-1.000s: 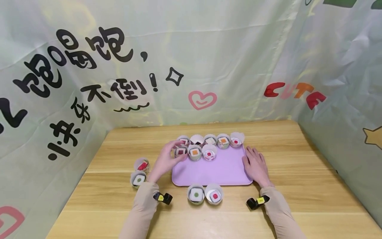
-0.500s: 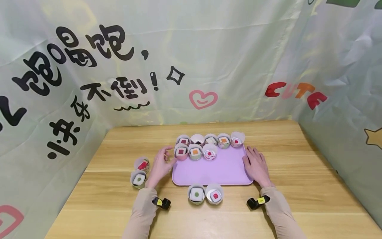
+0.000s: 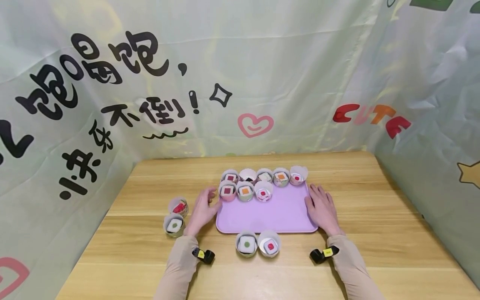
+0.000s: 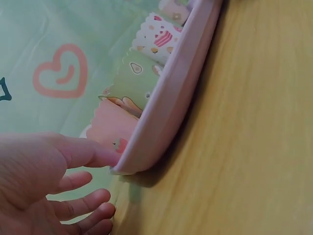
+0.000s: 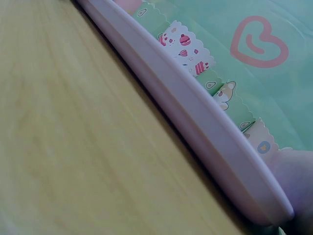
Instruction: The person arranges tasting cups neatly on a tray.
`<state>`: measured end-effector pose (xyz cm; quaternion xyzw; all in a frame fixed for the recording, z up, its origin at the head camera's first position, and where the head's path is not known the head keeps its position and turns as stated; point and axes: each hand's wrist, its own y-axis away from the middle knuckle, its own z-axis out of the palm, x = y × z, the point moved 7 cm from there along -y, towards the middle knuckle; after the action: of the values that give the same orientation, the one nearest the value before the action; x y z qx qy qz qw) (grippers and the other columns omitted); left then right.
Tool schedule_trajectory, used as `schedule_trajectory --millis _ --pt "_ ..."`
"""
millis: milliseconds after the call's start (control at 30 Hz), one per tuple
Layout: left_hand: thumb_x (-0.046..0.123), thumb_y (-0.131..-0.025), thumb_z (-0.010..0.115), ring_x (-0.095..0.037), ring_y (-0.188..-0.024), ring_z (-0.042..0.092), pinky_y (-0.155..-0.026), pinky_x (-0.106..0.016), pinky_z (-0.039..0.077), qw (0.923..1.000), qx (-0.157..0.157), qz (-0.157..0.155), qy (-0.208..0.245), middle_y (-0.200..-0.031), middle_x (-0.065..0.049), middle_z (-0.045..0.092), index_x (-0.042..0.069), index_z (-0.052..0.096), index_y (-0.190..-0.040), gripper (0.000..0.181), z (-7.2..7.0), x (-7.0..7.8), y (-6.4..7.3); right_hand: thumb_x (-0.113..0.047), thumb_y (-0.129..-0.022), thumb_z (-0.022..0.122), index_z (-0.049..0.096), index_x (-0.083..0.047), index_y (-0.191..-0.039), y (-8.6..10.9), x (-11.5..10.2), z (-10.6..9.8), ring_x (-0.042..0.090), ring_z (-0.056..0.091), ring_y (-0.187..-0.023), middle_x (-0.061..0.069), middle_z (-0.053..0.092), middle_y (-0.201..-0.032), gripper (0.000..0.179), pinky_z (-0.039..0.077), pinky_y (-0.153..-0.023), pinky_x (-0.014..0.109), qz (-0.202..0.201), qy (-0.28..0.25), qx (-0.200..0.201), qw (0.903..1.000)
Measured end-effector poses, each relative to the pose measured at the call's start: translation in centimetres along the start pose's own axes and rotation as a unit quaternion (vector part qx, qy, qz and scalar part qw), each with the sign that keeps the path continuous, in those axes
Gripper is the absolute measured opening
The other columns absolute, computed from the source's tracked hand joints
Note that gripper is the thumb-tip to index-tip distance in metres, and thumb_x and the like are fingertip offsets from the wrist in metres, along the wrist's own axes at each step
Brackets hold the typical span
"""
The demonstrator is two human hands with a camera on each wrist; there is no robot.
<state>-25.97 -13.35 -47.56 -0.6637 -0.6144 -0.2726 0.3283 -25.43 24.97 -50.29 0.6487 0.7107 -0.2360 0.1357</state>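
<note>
A lavender tray (image 3: pixel 270 217) lies on the wooden table, with several paper baking cups at its back, each cup holding a small piece like a sushi roll. At the tray's left edge is my left hand (image 3: pixel 203 211); its thumb touches the rim and the other fingers curve loosely beside it. A pink paper cup (image 4: pixel 110 125) stands just inside that corner. My right hand (image 3: pixel 323 208) lies along the tray's right edge, fingers extended forward. In the right wrist view only a blurred part of this hand (image 5: pixel 296 183) shows by the tray's end.
Two cups stand left of my left hand: one with a red-topped piece (image 3: pixel 180 207), one with a green-centred piece (image 3: pixel 174 226). Before the tray are a green-centred piece's cup (image 3: pixel 246 244) and a pink-centred piece's cup (image 3: pixel 269 244). A printed cloth (image 3: pixel 292 75) hangs behind the table.
My left hand has let go of the front-left cup on the tray and drawn back left to the tray's edge. The right hand has stayed in place.
</note>
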Motion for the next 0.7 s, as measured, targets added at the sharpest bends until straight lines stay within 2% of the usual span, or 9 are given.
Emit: schedule_trajectory --millis 167,300,400,533,700 --pt "0.008 -0.088 0.069 -0.029 -0.101 0.062 -0.093 -0.045 0.054 0.9999 -0.013 -0.001 -0.008 -0.116 -0.019 0.067 -0.004 0.055 -0.135 0.050 0.3 -0.3 -0.1 -0.019 -0.106 0.037 0.039 0.011 -0.148 0.0 -0.1 0.0 0.052 0.021 -0.149 0.033 0.032 -0.158 0.052 0.011 -0.123 0.066 -0.002 0.001 0.002 1.0000" --pt "0.007 -0.089 0.067 -0.029 -0.098 0.062 -0.090 -0.044 0.052 0.9993 -0.013 0.023 -0.025 -0.114 -0.020 0.069 -0.006 0.059 -0.132 0.046 0.4 -0.2 -0.1 -0.020 -0.106 0.037 0.039 0.011 -0.148 0.0 -0.1 -0.1 0.052 0.021 -0.149 0.033 0.032 -0.157 0.052 0.011 -0.123 0.066 -0.004 0.001 0.004 1.0000" --pt "0.009 -0.090 0.064 -0.037 -0.109 0.061 -0.098 -0.051 0.049 0.9972 -0.008 0.047 -0.057 -0.120 -0.023 0.067 -0.005 0.061 -0.132 0.044 0.6 -0.1 0.0 -0.020 -0.106 0.037 0.039 0.011 -0.148 0.1 -0.1 -0.1 0.052 0.021 -0.149 0.033 0.032 -0.158 0.052 0.011 -0.123 0.066 -0.003 -0.001 0.003 1.0000" --pt "0.011 -0.094 0.059 -0.047 -0.128 0.053 -0.110 -0.060 0.040 0.9912 -0.009 0.079 -0.106 -0.136 -0.028 0.058 -0.009 0.059 -0.134 0.044 1.0 0.3 0.1 -0.020 -0.106 0.037 0.039 0.010 -0.149 0.1 -0.1 -0.1 0.052 0.020 -0.150 0.032 0.032 -0.158 0.052 0.010 -0.123 0.066 -0.002 -0.003 0.002 1.0000" --pt "0.005 -0.097 0.053 -0.049 -0.136 0.047 -0.117 -0.059 0.035 0.9900 -0.025 0.093 -0.103 -0.144 -0.031 0.052 -0.015 0.054 -0.134 0.043 1.5 0.7 0.2 -0.020 -0.106 0.037 0.038 0.010 -0.149 0.0 0.0 0.0 0.052 0.019 -0.150 0.032 0.031 -0.159 0.053 0.009 -0.123 0.065 -0.001 -0.005 0.000 1.0000"
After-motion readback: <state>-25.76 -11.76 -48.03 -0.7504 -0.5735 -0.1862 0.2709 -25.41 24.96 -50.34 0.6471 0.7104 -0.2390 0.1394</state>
